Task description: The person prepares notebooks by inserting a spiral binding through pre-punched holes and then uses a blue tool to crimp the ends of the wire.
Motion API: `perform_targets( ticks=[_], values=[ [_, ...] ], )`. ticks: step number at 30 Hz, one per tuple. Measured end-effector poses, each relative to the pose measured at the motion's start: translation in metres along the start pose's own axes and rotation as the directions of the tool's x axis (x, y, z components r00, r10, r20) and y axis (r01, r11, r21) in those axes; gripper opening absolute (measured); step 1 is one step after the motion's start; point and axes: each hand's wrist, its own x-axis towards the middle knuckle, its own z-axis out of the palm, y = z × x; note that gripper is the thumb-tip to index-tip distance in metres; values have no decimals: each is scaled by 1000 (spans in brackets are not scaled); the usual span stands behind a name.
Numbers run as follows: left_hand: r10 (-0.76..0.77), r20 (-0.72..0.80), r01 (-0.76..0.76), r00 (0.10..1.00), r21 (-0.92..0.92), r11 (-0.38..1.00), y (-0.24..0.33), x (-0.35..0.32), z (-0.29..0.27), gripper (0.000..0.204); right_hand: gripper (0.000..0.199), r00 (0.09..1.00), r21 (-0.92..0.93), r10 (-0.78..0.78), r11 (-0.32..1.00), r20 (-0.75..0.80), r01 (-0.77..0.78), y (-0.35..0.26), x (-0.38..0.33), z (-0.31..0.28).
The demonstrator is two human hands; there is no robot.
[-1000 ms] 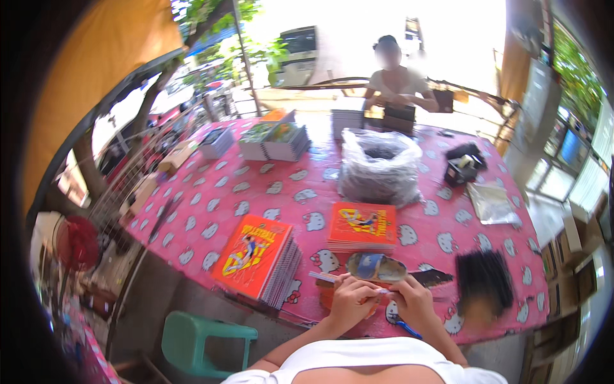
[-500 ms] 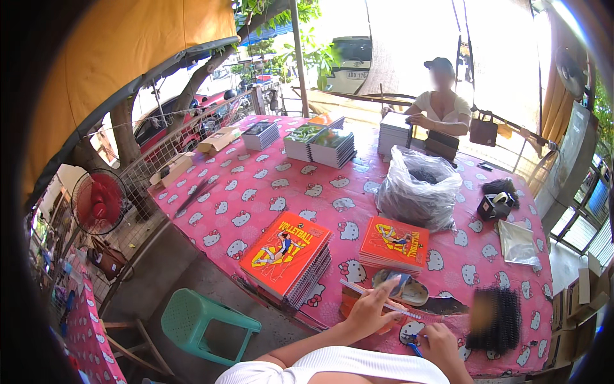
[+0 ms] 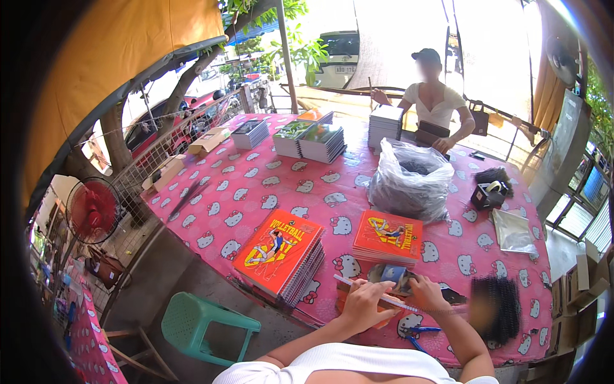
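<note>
My left hand (image 3: 364,306) is closed round an orange-covered notebook (image 3: 343,296), tilted with its bound edge up. A thin spiral coil (image 3: 409,307) runs along that edge and sticks out to the right. Just beyond the notebook's right part, my right hand (image 3: 427,294) has its fingers bent beside an oval object with a blue part (image 3: 390,274); what they grip, if anything, is hidden. Blue-handled pliers (image 3: 419,333) lie on the table below my right wrist. A pile of black spiral coils (image 3: 495,312) sits to the right.
Orange notebooks stand in a tall stack (image 3: 278,253) and a lower stack (image 3: 388,237). Behind them is a plastic bag (image 3: 409,185) of dark items. Across the pink table (image 3: 256,192) a person (image 3: 435,105) sits by white book stacks. A green stool (image 3: 204,326) stands front left.
My right hand has let go of the pliers, which now lie on the table, and moved up beside the oval object. My left hand still holds the notebook. The person opposite has spread their arms.
</note>
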Motion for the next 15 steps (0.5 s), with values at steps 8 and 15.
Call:
perform_targets(
  ticks=[8,15],
  values=[
    [38,91,-44,995,71,996,-3,-3,-3,27,30,972,255,231,938,49,-236,-7,-3,-46],
    [56,-18,-56,998,-4,998,-5,-4,2,27,48,998,726,-53,688,40,7,23,-23,-55]
  ],
)
